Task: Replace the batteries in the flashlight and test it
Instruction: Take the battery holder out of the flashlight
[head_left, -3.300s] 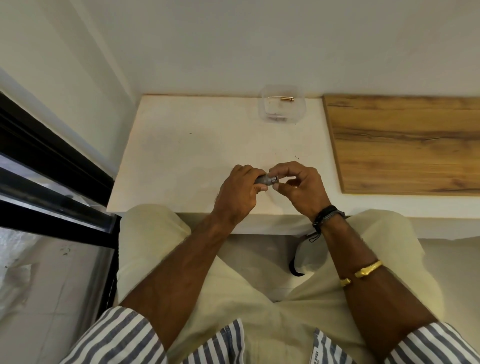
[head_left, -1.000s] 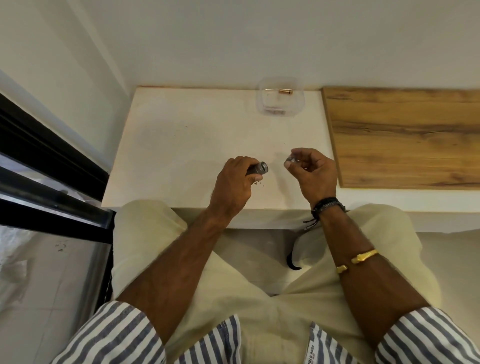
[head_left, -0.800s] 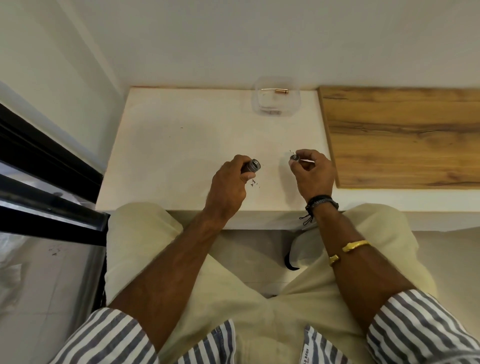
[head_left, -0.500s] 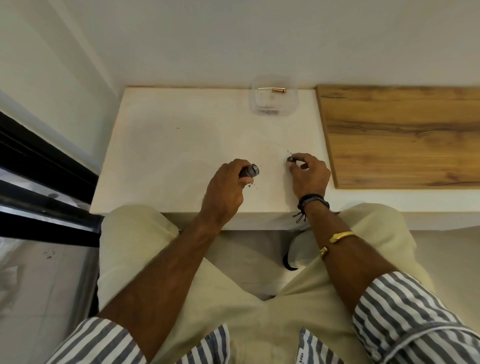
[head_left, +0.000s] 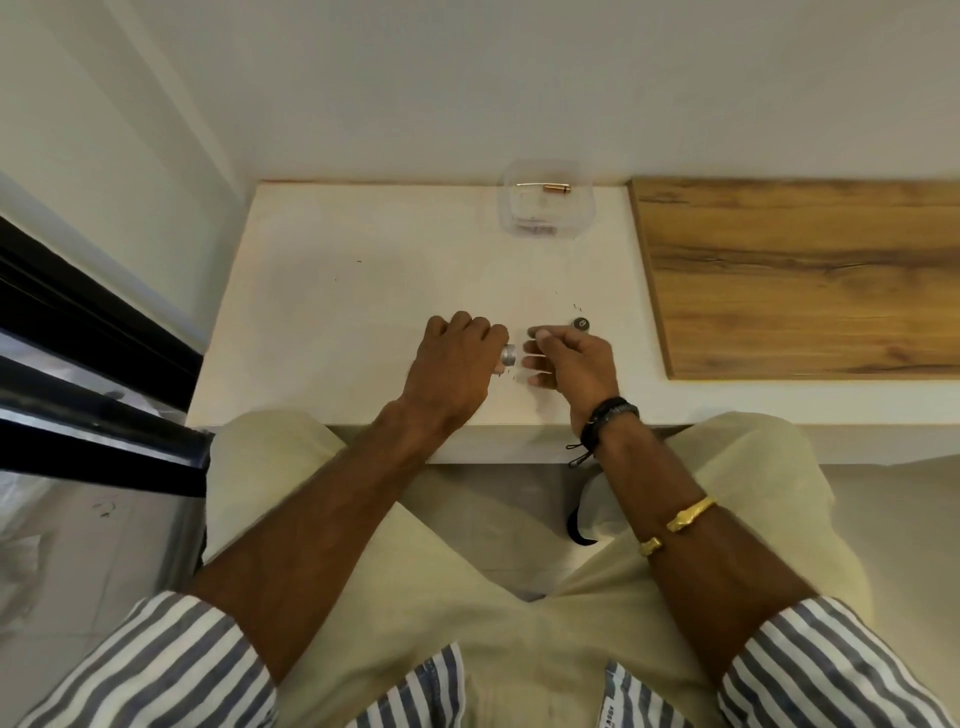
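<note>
Left hand (head_left: 457, 358) fisted around flashlight (head_left: 508, 354), knuckles up.

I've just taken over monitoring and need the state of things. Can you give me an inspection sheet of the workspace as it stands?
Surface: white tabletop, a few small dark specks, otherwise bare; wooden board alongside on the right.
Job's things: flashlight body in the left hand, open end facing right; small dark cap lying on the table beyond the right hand.
Clutter: clear plastic container at the back edge, a small copper-coloured item inside.
Grippers: left hand closed around the flashlight body; right hand empty, fingers loosely spread beside the open end.
Cables: nothing seen.
Surroundings: white wall behind, dark window frame at left.
</note>
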